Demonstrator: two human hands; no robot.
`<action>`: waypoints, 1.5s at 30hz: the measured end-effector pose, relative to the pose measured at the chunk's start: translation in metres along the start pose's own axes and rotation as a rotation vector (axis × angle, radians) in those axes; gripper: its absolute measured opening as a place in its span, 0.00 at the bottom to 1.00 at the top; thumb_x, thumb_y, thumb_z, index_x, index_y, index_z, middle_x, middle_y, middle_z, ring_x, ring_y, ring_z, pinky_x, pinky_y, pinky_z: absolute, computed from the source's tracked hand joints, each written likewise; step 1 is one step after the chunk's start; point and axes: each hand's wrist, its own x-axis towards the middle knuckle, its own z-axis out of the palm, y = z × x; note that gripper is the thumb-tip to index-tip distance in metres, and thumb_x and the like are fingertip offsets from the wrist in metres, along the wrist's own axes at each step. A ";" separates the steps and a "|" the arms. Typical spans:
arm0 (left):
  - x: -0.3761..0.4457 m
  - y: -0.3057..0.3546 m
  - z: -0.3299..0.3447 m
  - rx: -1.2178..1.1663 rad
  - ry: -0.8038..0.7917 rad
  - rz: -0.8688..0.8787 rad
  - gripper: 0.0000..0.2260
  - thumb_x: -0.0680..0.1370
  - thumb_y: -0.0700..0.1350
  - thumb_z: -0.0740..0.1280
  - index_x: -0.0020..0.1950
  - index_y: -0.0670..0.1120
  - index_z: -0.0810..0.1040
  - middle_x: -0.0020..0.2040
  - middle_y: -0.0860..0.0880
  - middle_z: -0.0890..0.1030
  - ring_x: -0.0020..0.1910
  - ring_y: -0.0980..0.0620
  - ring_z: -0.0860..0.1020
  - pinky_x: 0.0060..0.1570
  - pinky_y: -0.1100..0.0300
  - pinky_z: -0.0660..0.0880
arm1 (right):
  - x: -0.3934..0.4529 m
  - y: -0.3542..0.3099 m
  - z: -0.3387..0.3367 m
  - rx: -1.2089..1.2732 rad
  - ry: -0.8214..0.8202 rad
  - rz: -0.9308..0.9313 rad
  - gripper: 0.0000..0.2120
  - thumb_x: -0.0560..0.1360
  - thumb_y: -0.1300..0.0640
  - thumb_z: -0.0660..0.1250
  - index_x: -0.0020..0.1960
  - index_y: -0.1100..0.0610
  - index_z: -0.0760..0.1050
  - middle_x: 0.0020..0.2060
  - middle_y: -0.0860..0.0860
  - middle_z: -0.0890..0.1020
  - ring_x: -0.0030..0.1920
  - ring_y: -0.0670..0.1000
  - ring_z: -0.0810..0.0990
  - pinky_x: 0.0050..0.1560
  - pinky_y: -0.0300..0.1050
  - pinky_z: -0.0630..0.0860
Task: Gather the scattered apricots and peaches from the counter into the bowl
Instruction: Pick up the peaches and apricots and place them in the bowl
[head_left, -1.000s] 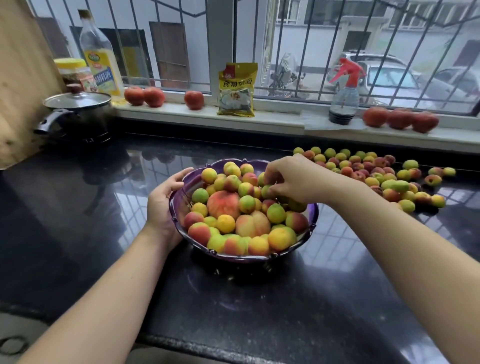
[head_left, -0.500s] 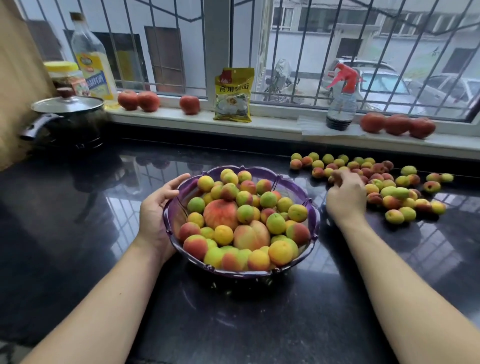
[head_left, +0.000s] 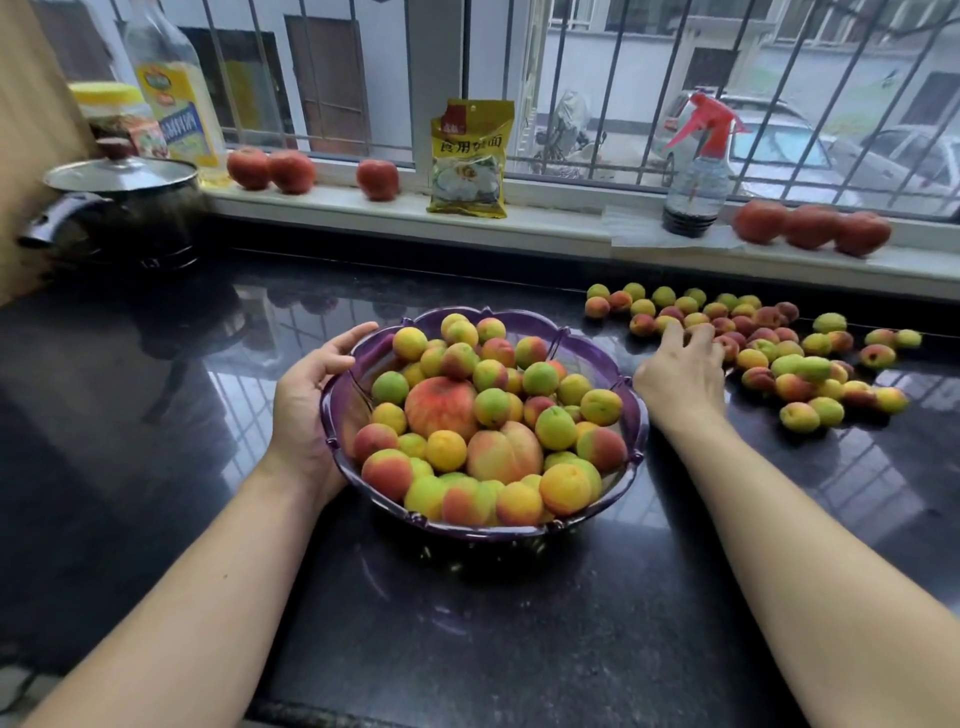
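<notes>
Your right hand (head_left: 680, 376) reaches, fingers spread and relaxed, onto the scattered pile of small yellow-red apricots (head_left: 769, 353) on the glossy black counter (head_left: 519, 623); whether it holds one, I cannot tell. Your left hand (head_left: 306, 400) cups the rim of the fruit-heaped purple scalloped plastic bowl (head_left: 631, 415).

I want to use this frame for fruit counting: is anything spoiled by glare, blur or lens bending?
Head view: the window's grid reflects as glare on the black counter; the right hand and one green apricot are slightly motion-blurred; wide-angle bending curves the windowsill; the bowl is sharp.
</notes>
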 end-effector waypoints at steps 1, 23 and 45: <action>0.000 0.000 -0.001 0.003 0.004 -0.004 0.18 0.80 0.39 0.56 0.68 0.41 0.76 0.60 0.39 0.83 0.57 0.41 0.83 0.65 0.44 0.79 | 0.001 0.000 0.000 0.000 0.015 0.028 0.24 0.78 0.57 0.61 0.72 0.61 0.64 0.70 0.65 0.63 0.67 0.68 0.65 0.67 0.61 0.66; -0.004 0.004 0.003 0.046 0.021 -0.020 0.17 0.81 0.40 0.56 0.66 0.42 0.78 0.57 0.40 0.85 0.54 0.42 0.84 0.62 0.45 0.80 | -0.025 -0.017 -0.081 0.612 -0.044 -0.222 0.11 0.79 0.57 0.70 0.61 0.54 0.80 0.50 0.55 0.82 0.47 0.54 0.83 0.48 0.48 0.81; -0.002 0.007 0.001 -0.025 0.059 -0.061 0.19 0.80 0.38 0.56 0.69 0.40 0.77 0.61 0.38 0.82 0.58 0.40 0.81 0.63 0.46 0.78 | -0.085 -0.104 -0.095 0.039 -0.311 -0.682 0.06 0.78 0.50 0.70 0.54 0.50 0.80 0.47 0.46 0.78 0.48 0.47 0.77 0.46 0.42 0.74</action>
